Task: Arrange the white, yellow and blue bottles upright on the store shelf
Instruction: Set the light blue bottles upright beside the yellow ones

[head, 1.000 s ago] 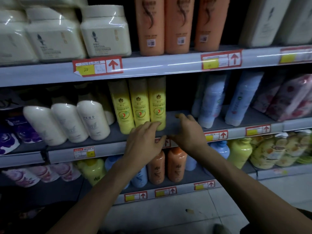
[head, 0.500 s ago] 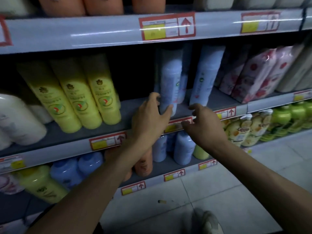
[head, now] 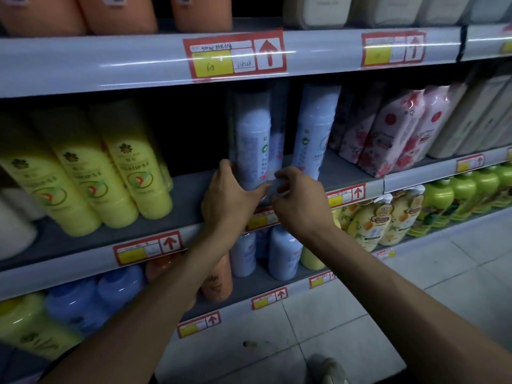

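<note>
On the middle shelf [head: 191, 200] a pale blue bottle [head: 253, 139] stands near the front edge. My left hand [head: 231, 195] grips its base from the left, and my right hand [head: 297, 198] holds the base from the right with curled fingers. Another blue bottle [head: 315, 128] stands upright just to the right, with one more behind the held one. Three yellow bottles [head: 83, 173] stand in a row at the left. White bottles [head: 13, 225] show blurred at the far left edge.
Pink floral packs [head: 388, 131] stand right of the blue bottles. Orange bottles [head: 116, 9] fill the shelf above. Blue, orange and yellow-green bottles [head: 279, 253] sit on the lower shelf. A dark gap [head: 194, 139] lies between the yellow and blue bottles. Tiled floor [head: 360, 314] lies below.
My view and both hands have shifted right from the yellow bottles to the blue ones. Both hands now close round the base of the front blue bottle.
</note>
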Available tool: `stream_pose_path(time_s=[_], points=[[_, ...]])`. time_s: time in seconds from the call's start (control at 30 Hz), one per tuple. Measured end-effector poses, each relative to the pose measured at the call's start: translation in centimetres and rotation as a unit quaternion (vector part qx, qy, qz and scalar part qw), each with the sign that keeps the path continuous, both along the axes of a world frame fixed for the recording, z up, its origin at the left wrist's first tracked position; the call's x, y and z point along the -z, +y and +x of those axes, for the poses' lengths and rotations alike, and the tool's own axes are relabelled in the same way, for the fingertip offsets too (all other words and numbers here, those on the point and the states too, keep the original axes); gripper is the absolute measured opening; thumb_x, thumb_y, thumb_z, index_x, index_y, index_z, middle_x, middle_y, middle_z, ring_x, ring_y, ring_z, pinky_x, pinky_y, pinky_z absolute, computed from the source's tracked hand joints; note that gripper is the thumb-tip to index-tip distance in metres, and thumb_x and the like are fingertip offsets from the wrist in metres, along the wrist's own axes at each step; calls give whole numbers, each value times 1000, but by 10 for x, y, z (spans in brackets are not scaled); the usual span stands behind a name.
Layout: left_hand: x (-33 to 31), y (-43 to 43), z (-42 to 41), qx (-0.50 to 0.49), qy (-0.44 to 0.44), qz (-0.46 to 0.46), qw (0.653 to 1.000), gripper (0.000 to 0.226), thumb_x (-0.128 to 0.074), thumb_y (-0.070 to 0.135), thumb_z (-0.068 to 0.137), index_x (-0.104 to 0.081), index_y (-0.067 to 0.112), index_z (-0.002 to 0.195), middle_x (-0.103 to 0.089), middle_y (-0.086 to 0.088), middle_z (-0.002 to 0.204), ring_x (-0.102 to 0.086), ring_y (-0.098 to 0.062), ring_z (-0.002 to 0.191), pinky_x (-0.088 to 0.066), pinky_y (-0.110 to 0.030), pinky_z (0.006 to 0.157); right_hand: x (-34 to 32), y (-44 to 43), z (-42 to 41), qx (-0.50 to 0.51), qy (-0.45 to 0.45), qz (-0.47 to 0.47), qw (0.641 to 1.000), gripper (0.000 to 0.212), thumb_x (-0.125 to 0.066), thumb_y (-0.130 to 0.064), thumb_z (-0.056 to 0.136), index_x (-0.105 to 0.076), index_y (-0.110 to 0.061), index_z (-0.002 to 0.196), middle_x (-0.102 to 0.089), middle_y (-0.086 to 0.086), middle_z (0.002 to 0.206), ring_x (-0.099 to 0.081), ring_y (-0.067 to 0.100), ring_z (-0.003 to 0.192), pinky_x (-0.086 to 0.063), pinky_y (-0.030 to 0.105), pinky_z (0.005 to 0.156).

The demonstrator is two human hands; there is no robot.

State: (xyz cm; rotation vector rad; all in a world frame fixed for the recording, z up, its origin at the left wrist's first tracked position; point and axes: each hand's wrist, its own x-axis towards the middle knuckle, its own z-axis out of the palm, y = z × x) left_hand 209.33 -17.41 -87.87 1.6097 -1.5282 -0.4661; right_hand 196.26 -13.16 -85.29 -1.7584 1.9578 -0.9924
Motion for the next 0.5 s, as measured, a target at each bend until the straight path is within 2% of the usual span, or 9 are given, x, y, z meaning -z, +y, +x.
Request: stream_pose_path(time_s=[0.17,0.27,0.33,0.4,0.47,0.5], points=[[-5,-8,7,75,108,51,990,53,-95,30,70,-63,24,111,-76,1,111,-74,-18,100,-60,-39,89,-12,5,-2,17,-40,3,999,42,-59,-8,89,-66,-16,129,-68,-3,100,-68,24,101,-57,39,87],[0,-9,12,128,147,63,979,46,-94,15,71,-66,24,106,-77,-4,108,-75,-21,99,-61,-46,94,-16,9,-5,32,-114,18,993,44,-56,-8,85,-67,-17,126,-72,2,105,-70,29,99,-60,50,87],[2,-9,16,165,152,65,972,49,-93,18,69,-67,22,110,-77,-7,112,-75,-23,102,-60,-50,95,-17,10,-5,23,-149,29,988,54,-60,-10,80,-63,-20,133,-72,1,105,-71,28,98,-61,51,84],[2,-5,21,189,149,61,969,51,-93,26,68,-70,24,114,-78,-5,112,-76,-20,102,-61,-50,95,-19,10,-2,-11,-161,21,987,66,-67,-9,80,-56,-28,142,-69,-5,103,-69,17,95,-62,43,81],[4,-1,27,198,148,47,968,51,-89,44,61,-71,39,108,-80,6,106,-76,-12,100,-62,-47,93,-23,9,3,-45,-167,-5,985,72,-77,-11,78,-54,-32,143,-68,-6,104,-68,9,93,-61,38,80],[4,3,29,200,142,40,969,50,-86,51,60,-70,46,107,-80,9,105,-76,-10,100,-62,-47,92,-24,9,6,-53,-174,-18,983,71,-82,-17,76,-55,-33,140,-69,-5,104,-70,10,93,-62,40,82]])
